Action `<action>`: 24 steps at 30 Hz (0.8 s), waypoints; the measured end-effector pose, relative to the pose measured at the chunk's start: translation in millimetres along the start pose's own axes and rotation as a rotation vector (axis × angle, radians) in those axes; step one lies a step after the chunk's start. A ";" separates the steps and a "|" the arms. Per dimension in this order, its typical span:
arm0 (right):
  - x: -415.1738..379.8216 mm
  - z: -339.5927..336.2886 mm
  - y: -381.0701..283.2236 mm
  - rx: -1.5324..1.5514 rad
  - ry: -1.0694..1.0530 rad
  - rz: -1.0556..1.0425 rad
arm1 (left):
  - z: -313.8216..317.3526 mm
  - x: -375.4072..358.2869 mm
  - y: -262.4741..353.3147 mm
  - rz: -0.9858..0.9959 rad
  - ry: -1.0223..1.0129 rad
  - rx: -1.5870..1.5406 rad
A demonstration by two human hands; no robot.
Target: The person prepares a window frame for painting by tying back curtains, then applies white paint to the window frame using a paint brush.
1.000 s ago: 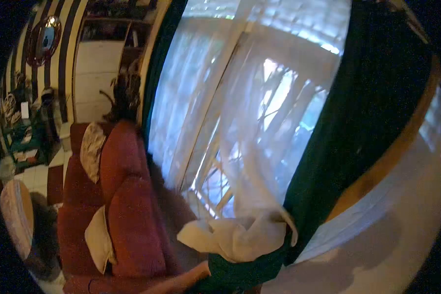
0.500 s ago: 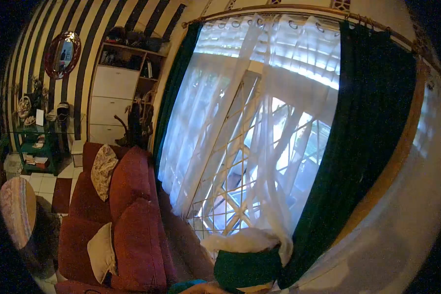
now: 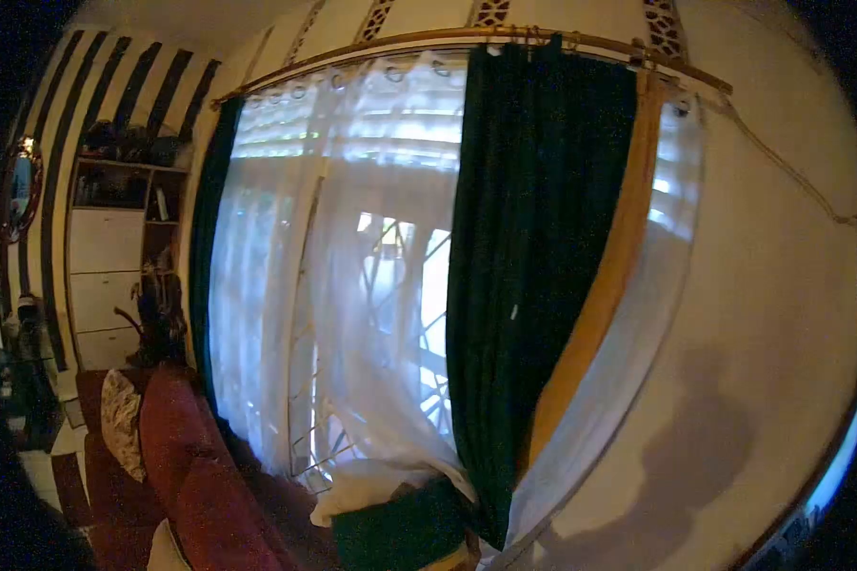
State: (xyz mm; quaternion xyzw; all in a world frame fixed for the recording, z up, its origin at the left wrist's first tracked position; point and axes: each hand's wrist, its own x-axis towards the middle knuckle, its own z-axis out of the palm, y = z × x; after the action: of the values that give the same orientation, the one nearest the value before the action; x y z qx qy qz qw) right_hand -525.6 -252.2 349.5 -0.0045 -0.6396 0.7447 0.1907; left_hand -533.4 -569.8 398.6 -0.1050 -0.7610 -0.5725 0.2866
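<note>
Neither of my hands shows in the current view. Near the bottom centre lies a green cloth bundle (image 3: pixel 400 529), with bunched white fabric (image 3: pixel 367 483) just behind it. A dark green curtain (image 3: pixel 543 209) hangs from a wooden rod (image 3: pixel 428 36) and narrows toward the bundle. Along its right edge runs a yellow-orange strip (image 3: pixel 595 309), with a white sheer panel beyond it. More sheer white curtain (image 3: pixel 267 247) covers the window to the left.
A red sofa (image 3: pixel 186 438) with a patterned cushion (image 3: pixel 122 423) stands at lower left. Behind it are a white-fronted cabinet (image 3: pixel 109 285) and an oval mirror (image 3: pixel 21 186). A shadow falls on the right wall (image 3: pixel 771 285).
The view has swung right, so the curtains and sofa sit further left and more right wall shows. The bit of skin at the bottom edge is gone from view.
</note>
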 end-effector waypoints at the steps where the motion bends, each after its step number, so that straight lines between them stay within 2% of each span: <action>1: -2.3 -7.3 -7.1 0.012 0.019 -0.005 | 21.3 -12.3 17.0 0.018 -0.087 -0.042; 5: -7.8 -40.4 -37.7 0.063 0.091 -0.050 | 81.5 -45.4 70.7 0.096 -0.338 -0.170; 8: -8.8 -62.1 -72.3 0.087 0.138 -0.111 | 109.0 -54.1 102.4 0.185 -0.406 -0.227; 13: 1.1 -96.4 -162.6 0.062 0.181 -0.298 | 131.7 -50.2 154.0 0.375 -0.356 -0.306; 15: 5.6 -101.9 -199.3 0.030 0.179 -0.352 | 138.8 -51.4 170.5 0.410 -0.347 -0.340; 17: 10.0 -103.0 -229.5 -0.009 0.165 -0.384 | 149.8 -55.0 183.7 0.364 -0.396 -0.356; 21: 19.7 -91.8 -256.7 -0.102 0.113 -0.368 | 172.7 -44.3 205.3 0.411 -0.398 -0.438; 24: 18.8 -84.3 -252.8 -0.187 0.063 -0.303 | 188.8 -27.9 221.7 0.445 -0.305 -0.498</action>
State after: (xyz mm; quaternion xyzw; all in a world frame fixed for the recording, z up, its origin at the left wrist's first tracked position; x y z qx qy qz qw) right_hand -451.7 -139.0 579.9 0.0509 -0.6933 0.6440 0.3194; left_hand -462.2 -317.7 528.9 -0.4185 -0.5909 -0.6416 0.2529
